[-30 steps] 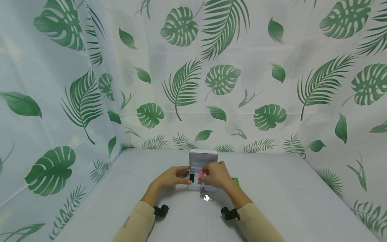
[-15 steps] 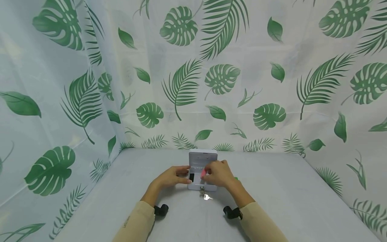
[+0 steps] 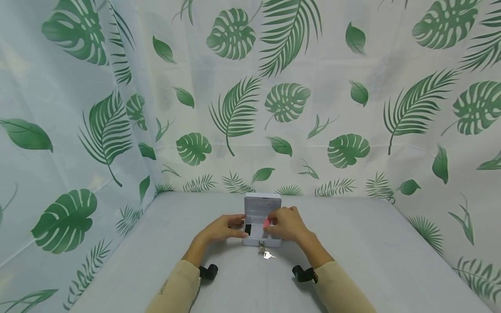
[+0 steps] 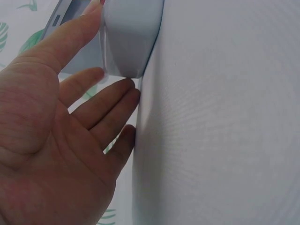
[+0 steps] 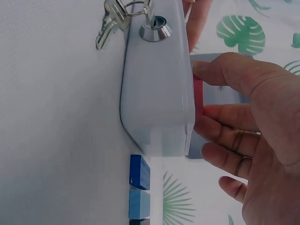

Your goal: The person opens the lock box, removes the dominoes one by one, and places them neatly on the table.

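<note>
A small light-grey metal cash box [image 3: 251, 242] stands on the table with its lid [image 3: 263, 205] raised. A dark rectangular piece [image 3: 248, 229] lies inside at the left. My left hand [image 3: 220, 228] is at the box's left side, its thumb on the rim; its other fingers are fairly straight in the left wrist view. Over the right part of the box, my right hand [image 3: 287, 224] pinches a pinkish-red block [image 3: 267, 223] between thumb and fingers. The front wall partly hides the block [image 5: 198, 96] in the right wrist view. Keys [image 5: 112, 21] hang from the front lock [image 5: 156, 29].
In the right wrist view, a dark-blue block [image 5: 139, 171] and a light-blue block [image 5: 139, 204] sit in a row beside the box, with a darker one cut off below. A white leaf-print curtain [image 3: 242, 108] rises behind the white-covered table [image 3: 156, 243].
My right hand has moved slightly to the right within the box, carrying the pinkish-red block. A green item beside the box is now hidden behind the right arm. My left hand stays put.
</note>
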The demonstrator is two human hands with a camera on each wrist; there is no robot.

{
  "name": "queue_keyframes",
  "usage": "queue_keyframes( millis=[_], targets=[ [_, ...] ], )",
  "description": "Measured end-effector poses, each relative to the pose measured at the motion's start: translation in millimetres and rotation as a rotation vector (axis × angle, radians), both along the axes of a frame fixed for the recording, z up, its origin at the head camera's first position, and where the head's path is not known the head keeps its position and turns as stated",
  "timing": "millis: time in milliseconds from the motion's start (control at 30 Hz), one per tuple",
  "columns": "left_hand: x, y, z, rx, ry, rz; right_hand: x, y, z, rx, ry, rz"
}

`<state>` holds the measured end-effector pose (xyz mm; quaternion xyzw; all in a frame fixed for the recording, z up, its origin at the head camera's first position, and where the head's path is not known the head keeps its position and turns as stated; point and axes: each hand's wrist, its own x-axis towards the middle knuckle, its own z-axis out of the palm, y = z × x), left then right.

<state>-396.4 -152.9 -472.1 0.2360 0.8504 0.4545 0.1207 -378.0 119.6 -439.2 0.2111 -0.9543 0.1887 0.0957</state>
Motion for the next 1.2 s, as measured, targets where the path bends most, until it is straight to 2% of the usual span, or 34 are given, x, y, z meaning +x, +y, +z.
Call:
queue_keyframes(
  millis=[500, 1200],
  targets=[
    [-0.6, -1.3, -0.5, 0.005, 0.010, -0.010, -3.6, 15.6, 1.7, 0.005, 0.012, -0.001],
    [-0.5, 0.3, -0.6, 0.000, 0.023, -0.005, -7.1, 33.8, 4.6, -0.007, -0.044, -0.005]
  ],
)
